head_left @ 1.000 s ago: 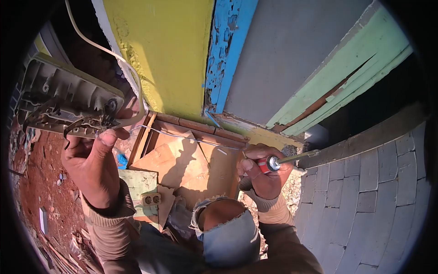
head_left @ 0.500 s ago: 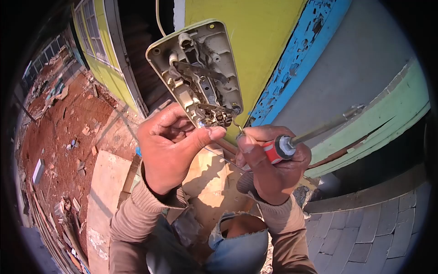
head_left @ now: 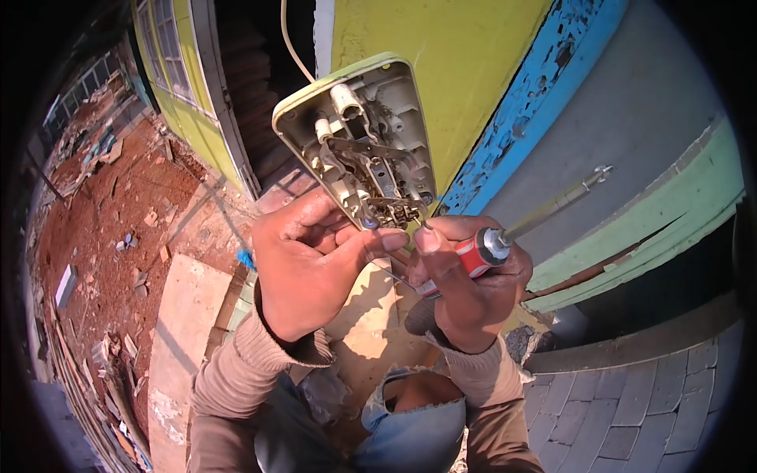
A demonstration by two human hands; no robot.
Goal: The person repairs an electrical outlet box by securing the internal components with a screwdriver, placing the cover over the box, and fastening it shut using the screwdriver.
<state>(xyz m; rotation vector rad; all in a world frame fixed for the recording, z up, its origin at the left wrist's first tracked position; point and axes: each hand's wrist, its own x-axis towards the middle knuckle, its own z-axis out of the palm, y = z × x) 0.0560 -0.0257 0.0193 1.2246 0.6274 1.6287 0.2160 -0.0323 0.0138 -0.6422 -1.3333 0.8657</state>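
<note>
A cream plastic housing [head_left: 359, 142] is tilted with its open inner side facing me, showing metal strips and dark terminals. My left hand [head_left: 311, 264] is closed on its lower end, thumb beside the terminals. In my right hand [head_left: 473, 284] lies a screwdriver with a red handle [head_left: 473, 254], its metal shaft [head_left: 556, 205] pointing up and right, away from the housing. The right thumb and index finger pinch together at the housing's lower corner, by a short wire end. A pale cable [head_left: 292, 43] runs up behind the housing.
Behind the housing stand a yellow-green wall [head_left: 465, 102] and a peeling blue post [head_left: 528, 102]. Wooden boards [head_left: 189, 315] lie below. Red soil with debris [head_left: 102, 229] is at left, grey paving [head_left: 631, 402] at lower right. My knee [head_left: 418, 418] is below my hands.
The view has turned left. The housing has swung more upright and come beside my right hand. Over the last half second, it has shifted slightly right and down with my left hand.
</note>
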